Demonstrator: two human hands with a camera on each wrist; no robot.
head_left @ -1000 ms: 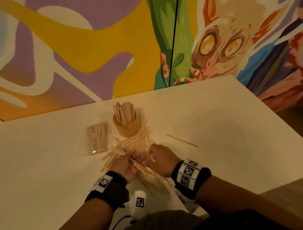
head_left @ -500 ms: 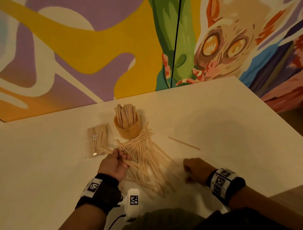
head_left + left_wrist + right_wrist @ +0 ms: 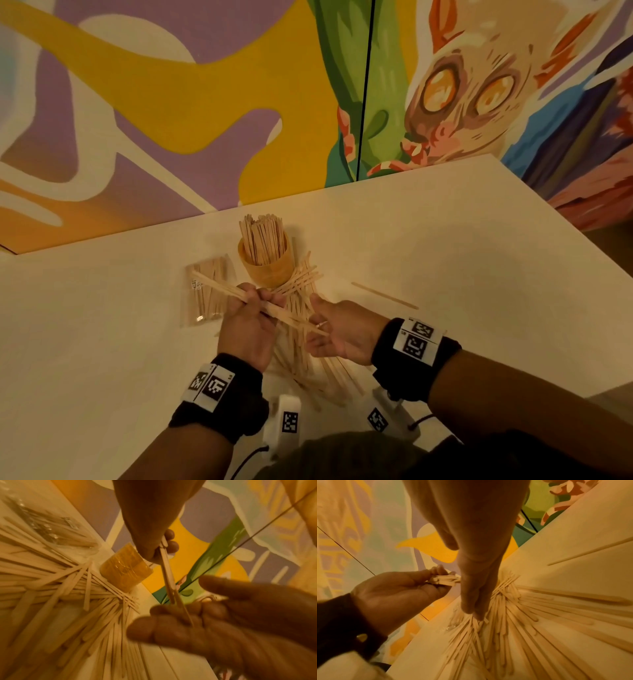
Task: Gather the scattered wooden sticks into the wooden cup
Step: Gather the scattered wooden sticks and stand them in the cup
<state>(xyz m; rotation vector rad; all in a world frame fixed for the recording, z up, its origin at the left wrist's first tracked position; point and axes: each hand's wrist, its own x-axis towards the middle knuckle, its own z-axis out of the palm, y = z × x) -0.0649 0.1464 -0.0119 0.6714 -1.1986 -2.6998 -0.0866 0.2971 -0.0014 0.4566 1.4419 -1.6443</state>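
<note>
— While the pale flat wooden sticks of the loose pile (image 3: 301, 339) were spread across the cream table top (image 3: 462, 260), a small bundle of thin wooden sticks (image 3: 239, 300) was gripped in the left hand (image 3: 248, 329), fingers curled round its middle.

— And the bundle was held slanted above the pile, its far ends over a clear plastic packet of sticks (image 3: 207, 291) lying left of the round wooden cup (image 3: 269, 265).

— That cup was seen upright near the wall edge of the table, packed with standing sticks, with the top of the pile fanned against its base.

— What was done with the right hand (image 3: 339, 330)?

— It was held palm-in just beside the bundle's near ends, fingers (image 3: 475, 599) straight and relaxed, tips pointed down at the pile. Nothing was clasped in it; whether the bundle's ends were touched could not be told.

— One lone thin wooden stick (image 3: 383, 295) was left lying apart, off to the right of the pile.

— Behind it all, a bright painted mural (image 3: 171, 85) was shown on the wall.
</note>
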